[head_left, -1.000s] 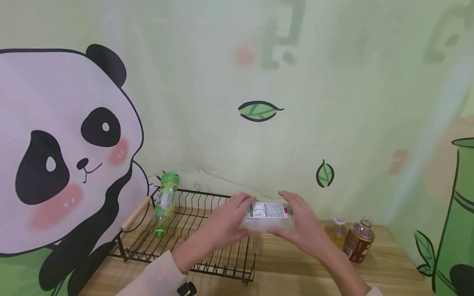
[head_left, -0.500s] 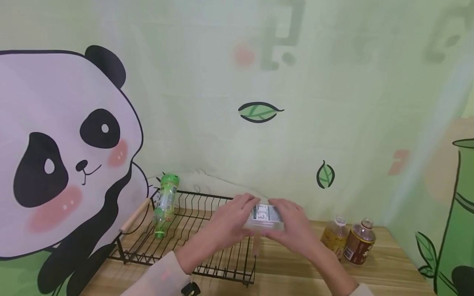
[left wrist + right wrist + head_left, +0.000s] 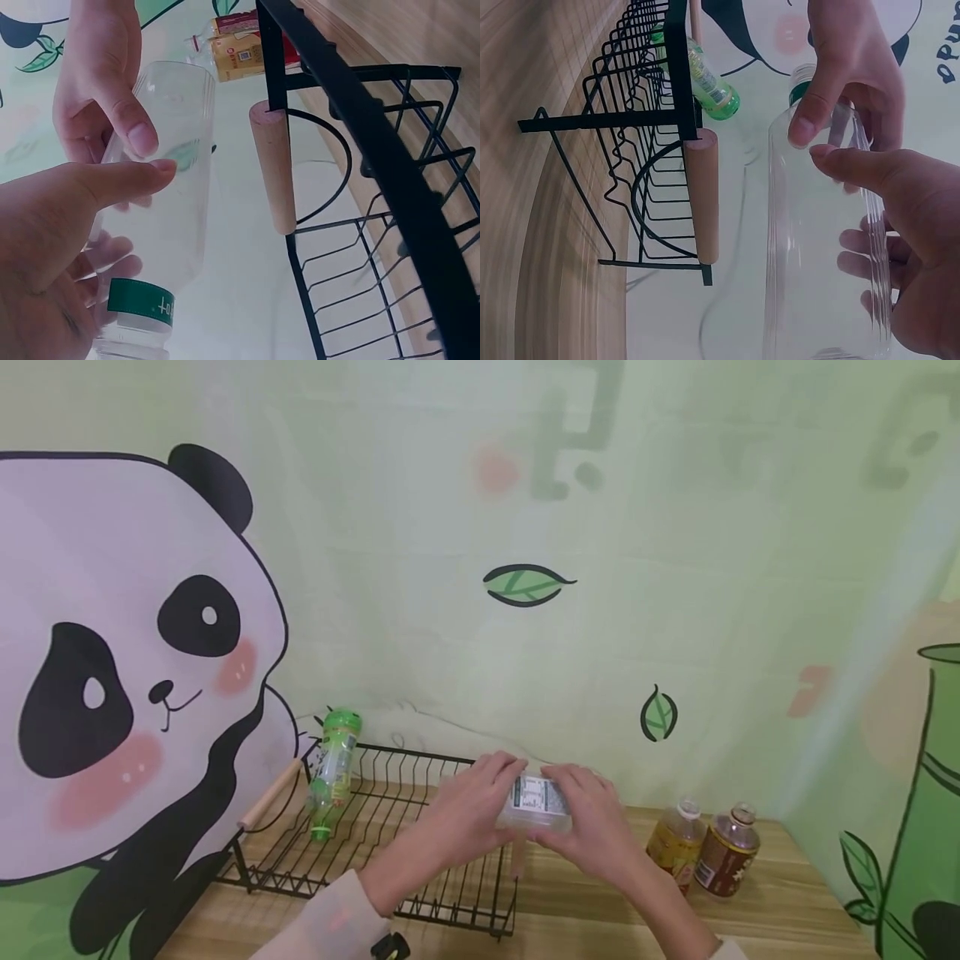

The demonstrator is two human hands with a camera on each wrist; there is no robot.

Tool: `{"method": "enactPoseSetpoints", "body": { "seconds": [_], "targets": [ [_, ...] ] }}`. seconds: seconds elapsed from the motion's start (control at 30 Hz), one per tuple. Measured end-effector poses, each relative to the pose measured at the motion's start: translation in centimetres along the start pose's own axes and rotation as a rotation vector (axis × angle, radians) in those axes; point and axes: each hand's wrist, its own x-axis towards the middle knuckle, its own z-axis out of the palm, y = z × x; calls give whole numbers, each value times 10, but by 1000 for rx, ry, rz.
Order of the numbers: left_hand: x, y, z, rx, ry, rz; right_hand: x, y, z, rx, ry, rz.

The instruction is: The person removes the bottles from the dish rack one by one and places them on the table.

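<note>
A clear, flat-sided plastic bottle [image 3: 542,817] lies sideways in both hands above the right end of a black wire rack [image 3: 420,906]. My left hand [image 3: 468,806] grips it towards the neck, where a green band [image 3: 141,297] shows in the left wrist view. My right hand [image 3: 596,814] holds the same bottle nearer its base. The two thumbs almost meet on the near side, with fingers curled around the far side. A printed label [image 3: 538,793] faces up between the hands. The bottle's ends are covered by the hands in the head view.
A green-capped bottle [image 3: 333,777] leans in the rack's left end. Wooden handles [image 3: 272,793] [image 3: 702,196] stand at the rack's ends. Two small bottles, one yellow-labelled [image 3: 675,843] and one brown-labelled [image 3: 726,852], stand right on the wooden table [image 3: 600,918]. A panda-print backdrop [image 3: 420,527] hangs behind.
My right hand has slid left along the bottle, closer to the left hand, hiding more of the label. In the last half second the hands barely move.
</note>
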Motion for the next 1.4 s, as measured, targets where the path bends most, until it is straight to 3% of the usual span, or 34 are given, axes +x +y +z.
{"method": "enactPoseSetpoints", "body": {
  "seconds": [0.13,0.3,0.47,0.6,0.8,0.93,1.13,1.27,1.4],
  "targets": [
    [1,4,-2,68,17,47,-1,-2,-1,-20,-9,-1],
    [-2,13,-6,255,87,143,-1,-3,-5,-37,-46,10],
    [-4,22,-15,385,130,183,-1,1,-9,-18,-41,1],
    [-5,22,-26,305,153,204,-2,8,-11,18,-31,11],
    [-10,7,-39,149,273,208,-6,23,-14,117,-3,59],
    [-16,-6,-45,126,298,155,-10,35,-15,189,25,99],
    [-26,-28,-47,121,243,2,-22,52,-18,323,52,188],
    [-35,-54,-39,53,212,-138,-29,59,-21,384,65,272],
    [-47,-87,-25,-48,236,-279,-37,65,-22,402,67,355]
  ]
}}
